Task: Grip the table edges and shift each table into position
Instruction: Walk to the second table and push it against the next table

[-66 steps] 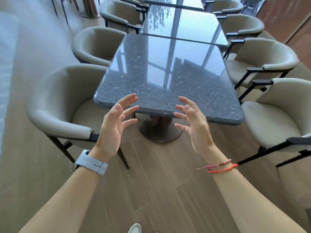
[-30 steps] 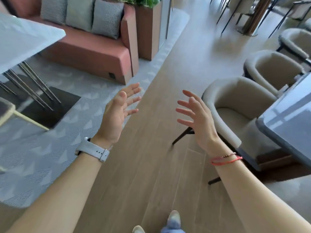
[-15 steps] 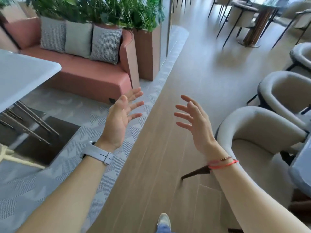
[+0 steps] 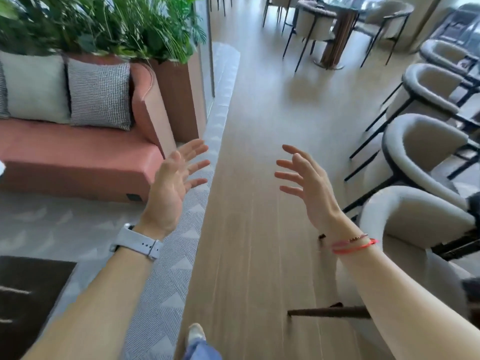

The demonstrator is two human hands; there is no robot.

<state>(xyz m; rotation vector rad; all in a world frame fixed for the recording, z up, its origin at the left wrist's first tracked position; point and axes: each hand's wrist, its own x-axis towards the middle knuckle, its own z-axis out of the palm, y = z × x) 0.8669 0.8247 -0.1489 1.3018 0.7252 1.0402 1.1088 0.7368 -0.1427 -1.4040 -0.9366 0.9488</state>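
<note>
Both my hands hover in the air over a wooden floor aisle, holding nothing. My left hand, with a grey watch at the wrist, has its fingers spread. My right hand, with red bracelets at the wrist, also has fingers spread and slightly bent. The dark stone tables I faced earlier are out of view. A round table on a wooden pedestal stands far ahead, ringed by chairs.
A row of beige tub chairs lines the right side. On the left sit a pink sofa with cushions, a planter of green plants and a grey patterned carpet. A dark chair leg juts into the aisle.
The view has swung left, away from the dark tables, to look down the aisle. The tables have left the frame. Both hands stay raised, spread and empty.
</note>
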